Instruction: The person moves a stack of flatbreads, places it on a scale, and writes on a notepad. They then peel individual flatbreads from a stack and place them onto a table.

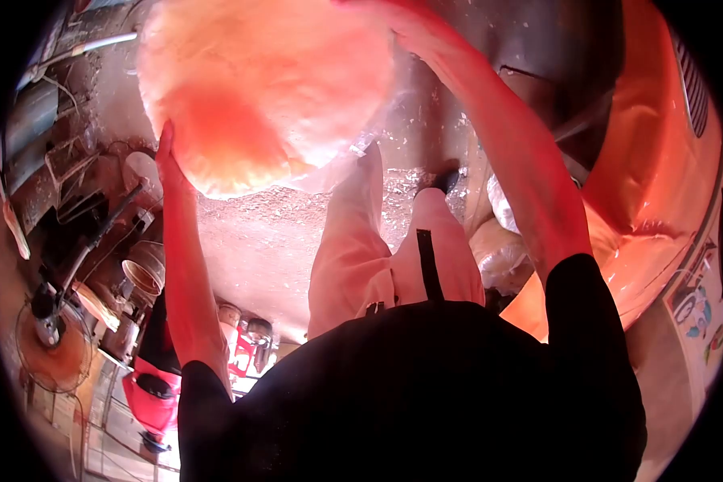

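A large, pale, puffy round bundle (273,88), lit orange-pink, fills the top of the head view, held out in front of me between both hands. My left hand (167,149) presses against its lower left edge, thumb side showing. At its upper right edge is my right hand (373,6), partly cut off by the top of the frame, with the arm reaching up from the right. The bundle's top is also out of frame. What it is made of is hard to tell in the glare.
An orange sheet-like surface (643,177) stands on the right, with clear plastic bags (498,249) beside my legs. A round fan (52,341), metal pots (143,273) and clutter line the left. A person in red (154,394) is at the lower left.
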Demonstrator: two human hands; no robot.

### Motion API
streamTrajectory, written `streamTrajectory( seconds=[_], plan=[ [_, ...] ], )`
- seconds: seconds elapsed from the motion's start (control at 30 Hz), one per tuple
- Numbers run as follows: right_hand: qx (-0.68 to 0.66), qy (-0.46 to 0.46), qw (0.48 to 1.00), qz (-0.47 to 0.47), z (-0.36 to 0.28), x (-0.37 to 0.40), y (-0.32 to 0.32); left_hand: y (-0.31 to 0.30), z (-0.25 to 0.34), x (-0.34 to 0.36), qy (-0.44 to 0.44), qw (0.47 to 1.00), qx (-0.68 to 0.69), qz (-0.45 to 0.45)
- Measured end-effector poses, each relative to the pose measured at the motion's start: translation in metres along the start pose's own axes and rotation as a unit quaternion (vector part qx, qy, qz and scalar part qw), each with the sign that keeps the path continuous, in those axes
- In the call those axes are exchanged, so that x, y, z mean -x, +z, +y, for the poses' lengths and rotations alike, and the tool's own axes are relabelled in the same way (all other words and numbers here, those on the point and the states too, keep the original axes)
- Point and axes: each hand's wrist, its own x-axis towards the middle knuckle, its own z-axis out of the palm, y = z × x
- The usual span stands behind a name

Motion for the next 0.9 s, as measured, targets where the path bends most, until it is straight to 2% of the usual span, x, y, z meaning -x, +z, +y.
streamTrajectory(
  seconds=[0.07,0.13,0.2,0.3,0.37,0.4,0.43,0.47,0.57,0.6,0.63,0.73,0.83,0.87,0.9],
  plan=[
    [0.129,0.025,0.991,0.026,-0.014,0.007,-0.005,0.020,0.003,0.012,0.002,1.000,-0.022,0.020],
    [0.268,0.076,0.958,0.070,-0.045,0.032,-0.004,0.009,0.003,0.010,0.023,0.996,-0.077,0.049],
    [0.034,-0.007,0.994,0.099,0.030,0.019,-0.012,0.003,-0.002,0.009,0.073,0.976,-0.183,0.092],
    [-0.170,0.196,0.957,0.128,0.048,0.048,-0.020,0.016,-0.008,0.022,0.108,0.969,-0.182,0.126],
    [-0.203,0.188,0.950,0.144,0.104,0.053,-0.005,0.024,-0.016,0.023,0.124,0.972,-0.129,0.150],
    [-0.164,0.150,0.966,0.135,0.126,0.056,0.001,0.027,-0.018,0.024,0.130,0.972,-0.104,0.163],
    [-0.123,0.112,0.978,0.127,0.129,0.059,0.005,0.031,-0.020,0.025,0.129,0.973,-0.101,0.164],
    [-0.080,0.114,0.978,0.156,0.132,0.064,0.009,0.034,-0.023,0.027,0.127,0.973,-0.098,0.165],
    [-0.141,0.101,0.967,0.185,0.135,0.071,0.018,0.044,-0.025,0.028,0.135,0.971,-0.099,0.169],
    [-0.150,0.131,0.959,0.204,0.133,0.072,0.024,0.049,-0.029,0.028,0.148,0.967,-0.108,0.175],
    [-0.150,0.139,0.962,0.184,0.134,0.069,0.020,0.054,-0.031,0.028,0.159,0.963,-0.117,0.183],
    [-0.156,0.168,0.963,0.141,0.136,0.067,0.007,0.026,-0.035,0.013,0.180,0.967,-0.124,0.131],
    [-0.165,0.144,0.958,0.184,0.137,0.067,0.013,0.033,-0.036,0.015,0.136,0.981,-0.078,0.115],
    [-0.170,0.140,0.958,0.184,0.137,0.069,0.013,0.019,-0.035,0.016,0.111,0.987,0.052,0.105],
    [-0.175,0.136,0.958,0.183,0.137,0.072,0.012,0.014,-0.034,0.017,0.115,0.986,0.034,0.114]
  ],
)
